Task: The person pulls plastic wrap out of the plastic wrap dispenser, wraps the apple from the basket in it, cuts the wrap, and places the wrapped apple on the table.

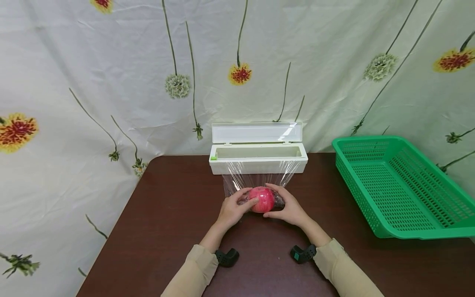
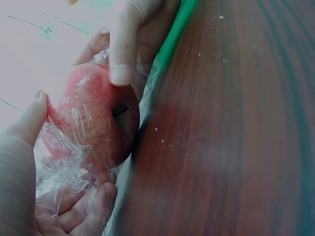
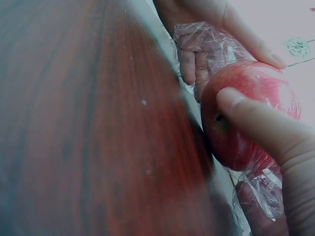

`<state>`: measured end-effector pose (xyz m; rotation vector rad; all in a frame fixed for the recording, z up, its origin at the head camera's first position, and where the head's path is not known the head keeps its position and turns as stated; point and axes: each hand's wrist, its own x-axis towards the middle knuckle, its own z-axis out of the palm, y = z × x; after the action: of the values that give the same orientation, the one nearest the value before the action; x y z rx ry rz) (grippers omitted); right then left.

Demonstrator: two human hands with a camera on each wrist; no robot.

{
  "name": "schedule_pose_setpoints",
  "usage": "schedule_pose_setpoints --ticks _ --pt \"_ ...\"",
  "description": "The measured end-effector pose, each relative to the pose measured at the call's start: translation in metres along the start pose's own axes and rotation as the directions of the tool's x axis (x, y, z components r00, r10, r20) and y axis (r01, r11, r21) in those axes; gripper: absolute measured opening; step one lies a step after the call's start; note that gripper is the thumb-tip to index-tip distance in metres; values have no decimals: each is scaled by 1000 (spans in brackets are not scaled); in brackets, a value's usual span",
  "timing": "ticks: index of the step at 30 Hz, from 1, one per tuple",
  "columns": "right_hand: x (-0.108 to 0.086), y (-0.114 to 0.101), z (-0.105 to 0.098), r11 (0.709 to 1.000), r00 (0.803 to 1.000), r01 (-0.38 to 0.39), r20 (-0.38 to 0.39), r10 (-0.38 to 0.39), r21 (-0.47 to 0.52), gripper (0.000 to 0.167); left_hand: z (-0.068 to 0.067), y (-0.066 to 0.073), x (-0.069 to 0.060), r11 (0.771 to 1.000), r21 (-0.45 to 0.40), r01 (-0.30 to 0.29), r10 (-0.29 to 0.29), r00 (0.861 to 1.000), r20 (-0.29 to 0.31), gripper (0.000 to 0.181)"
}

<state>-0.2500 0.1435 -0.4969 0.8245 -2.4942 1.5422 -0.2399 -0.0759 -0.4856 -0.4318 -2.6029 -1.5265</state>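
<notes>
A red apple (image 1: 261,199) with clear plastic wrap (image 1: 236,178) around it lies between the two hands, just in front of a white wrap dispenser box (image 1: 303,163). The sheet of film stretches from the box's front to the apple. My left hand (image 1: 231,210) holds the apple from the left, thumb on it and fingers curled under the bunched film. From the right, my right hand (image 1: 292,209) grips it, its thumb pressing on the apple (image 3: 234,147) near a dark hollow. A stem shows on the apple (image 2: 93,118) in the left wrist view.
The box's lid (image 1: 256,133) stands raised at the back. A green perforated basket (image 1: 356,202) sits to the right on the dark brown table (image 1: 159,235). Behind hangs a white cloth (image 1: 133,57) with printed flowers. Both wrists wear black bands (image 1: 228,258).
</notes>
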Motion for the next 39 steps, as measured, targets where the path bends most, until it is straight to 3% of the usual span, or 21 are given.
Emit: schedule_pose_setpoints --ticks 8,13,17,22,24,31,34,39 --pt "-1 -34 -7 999 999 41 22 -41 3 75 1 0 0 1000 -1 14 -14 1000 -7 51" --pt "-1 -46 -10 1000 999 -5 38 5 10 74 2 0 0 1000 -19 24 -24 1000 -18 48" --pt "0 -42 -10 999 998 -34 48 33 3 75 3 -2 1 999 -32 29 -30 999 -28 47" --pt "3 -10 -5 999 999 -36 35 37 -19 78 6 -4 1 999 -23 25 -26 999 -38 48" --pt "4 0 -3 999 999 -40 31 41 -21 79 6 -2 2 1000 1 -5 5 998 -61 49" --pt "5 -3 -4 999 999 -38 31 39 -29 79 5 -3 2 990 51 -132 139 978 -158 50" --pt "5 -3 -3 998 998 -48 32 49 -40 79 5 -4 2 984 24 -177 178 974 -143 54" --pt "5 -1 -3 997 998 -55 30 56 -46 78 5 -4 1 968 -25 -248 246 967 -66 70"
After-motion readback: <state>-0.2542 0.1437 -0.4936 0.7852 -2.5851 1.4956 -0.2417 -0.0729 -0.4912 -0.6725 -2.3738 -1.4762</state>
